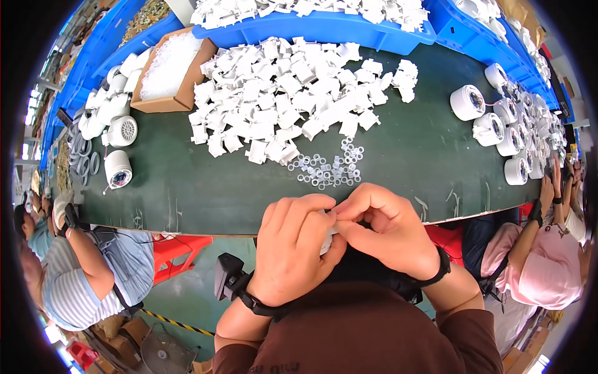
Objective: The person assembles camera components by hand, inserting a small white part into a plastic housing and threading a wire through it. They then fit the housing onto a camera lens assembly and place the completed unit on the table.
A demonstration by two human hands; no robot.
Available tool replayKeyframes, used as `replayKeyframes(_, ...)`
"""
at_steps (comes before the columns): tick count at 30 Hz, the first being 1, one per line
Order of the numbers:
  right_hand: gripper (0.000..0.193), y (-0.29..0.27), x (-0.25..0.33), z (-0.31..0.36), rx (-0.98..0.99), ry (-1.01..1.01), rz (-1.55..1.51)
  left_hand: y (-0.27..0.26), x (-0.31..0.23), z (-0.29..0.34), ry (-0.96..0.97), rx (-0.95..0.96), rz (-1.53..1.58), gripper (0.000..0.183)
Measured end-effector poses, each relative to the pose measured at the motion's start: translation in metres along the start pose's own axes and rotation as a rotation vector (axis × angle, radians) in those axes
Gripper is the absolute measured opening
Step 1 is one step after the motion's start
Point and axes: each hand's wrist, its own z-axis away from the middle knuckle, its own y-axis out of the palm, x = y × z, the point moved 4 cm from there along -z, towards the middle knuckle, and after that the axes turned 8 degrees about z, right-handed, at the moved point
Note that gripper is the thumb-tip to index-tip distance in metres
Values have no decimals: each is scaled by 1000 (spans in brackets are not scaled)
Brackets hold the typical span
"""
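Here, left hand (293,246) and right hand (383,230) pinched around a white part (326,240), orientation hidden.

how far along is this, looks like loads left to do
Done: hard to tell; round white housings stand in rows at the right. In hand: left hand and right hand pinch one small white part. Left: a big pile of white clips and clear rings.

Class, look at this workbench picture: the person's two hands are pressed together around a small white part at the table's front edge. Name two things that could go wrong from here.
1. The hands, left hand and right hand, work the small white part over the table edge; if it slips, it probably falls to the floor.
2. The loose clear rings lie just beyond the knuckles; a forward reach might scatter them into the white parts pile.
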Motion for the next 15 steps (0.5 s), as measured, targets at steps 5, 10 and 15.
replayKeyframes(5,13,6,1,-1,-103,77,-148,4,4,7,-47,-179,63,41)
replayKeyframes(10,12,6,1,0,-76,12,-111,4,5,8,40,-211,67,38)
replayKeyframes(15,13,8,-2,0,-73,-49,-63,1,6,7,-11,-172,99,35)
